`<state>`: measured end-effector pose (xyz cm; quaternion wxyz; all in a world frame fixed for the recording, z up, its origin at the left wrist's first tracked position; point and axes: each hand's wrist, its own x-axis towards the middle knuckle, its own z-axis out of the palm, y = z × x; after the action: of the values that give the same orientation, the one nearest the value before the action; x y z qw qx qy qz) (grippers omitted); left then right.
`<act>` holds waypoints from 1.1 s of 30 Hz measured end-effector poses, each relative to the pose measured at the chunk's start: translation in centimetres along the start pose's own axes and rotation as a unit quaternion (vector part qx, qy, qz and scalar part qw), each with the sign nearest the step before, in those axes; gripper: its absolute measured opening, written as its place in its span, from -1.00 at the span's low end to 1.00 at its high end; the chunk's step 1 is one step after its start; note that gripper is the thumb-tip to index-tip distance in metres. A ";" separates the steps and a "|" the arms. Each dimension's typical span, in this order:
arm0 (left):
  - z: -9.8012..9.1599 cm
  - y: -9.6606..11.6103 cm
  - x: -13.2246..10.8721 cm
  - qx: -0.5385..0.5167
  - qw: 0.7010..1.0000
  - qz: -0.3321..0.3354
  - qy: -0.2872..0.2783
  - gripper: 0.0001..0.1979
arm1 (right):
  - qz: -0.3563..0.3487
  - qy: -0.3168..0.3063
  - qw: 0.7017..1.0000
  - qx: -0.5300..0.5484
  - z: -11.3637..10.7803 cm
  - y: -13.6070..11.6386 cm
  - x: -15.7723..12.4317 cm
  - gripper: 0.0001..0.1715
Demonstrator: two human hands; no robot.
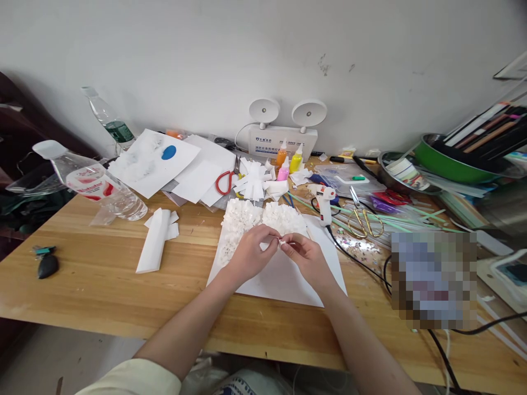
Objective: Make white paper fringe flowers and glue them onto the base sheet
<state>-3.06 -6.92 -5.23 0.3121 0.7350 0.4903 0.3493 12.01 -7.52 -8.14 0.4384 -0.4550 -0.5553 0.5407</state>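
My left hand (253, 249) and my right hand (303, 258) meet fingertip to fingertip. Both are closed in a pinch on a small white piece of paper (282, 242), mostly hidden by the fingers. Below them lies a white sheet (284, 282) on the wooden table. Clusters of crumpled white paper bits (241, 216) cover the sheet's left side and its top, just beyond my fingers. Right of the sheet, a white glue gun (324, 204) stands with its black cord trailing away.
A folded white paper strip (154, 241) and a water bottle (99, 186) are at left. Behind are red-handled scissors (224, 182), paint bottles (295, 160) and an emergency light (284, 140). Gold scissors (364, 219), green straws and a green bowl (448, 159) crowd the right.
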 end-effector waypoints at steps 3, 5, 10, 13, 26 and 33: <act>-0.2 0.3 0.1 -0.010 1.000 -0.015 0.001 -0.88 | -0.001 0.000 1.000 0.006 0.0 -0.2 0.0 -0.87; -0.3 0.5 0.1 -0.023 0.999 -0.040 0.001 -0.89 | 0.002 0.010 1.000 0.013 0.0 -0.4 0.0 -0.87; -0.6 0.9 0.1 -0.055 0.995 -0.084 -0.010 -0.89 | 0.019 0.035 0.998 0.048 0.0 -0.5 0.0 -0.82; -0.6 0.9 0.1 -0.064 0.994 -0.092 -0.010 -0.90 | 0.015 0.027 0.999 0.043 0.0 -0.4 0.0 -0.84; 0.0 0.3 0.0 -0.065 0.995 -0.068 -0.018 -0.86 | -0.002 -0.012 0.999 0.032 0.0 -0.2 0.0 -0.89; 0.0 0.5 -0.1 -0.061 0.996 -0.056 -0.020 -0.84 | -0.009 0.025 0.999 0.036 0.0 -0.1 0.1 -0.90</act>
<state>-2.80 -7.12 -4.88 0.3853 0.6928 0.5025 0.3452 11.95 -7.45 -8.04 0.4728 -0.4474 -0.5287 0.5448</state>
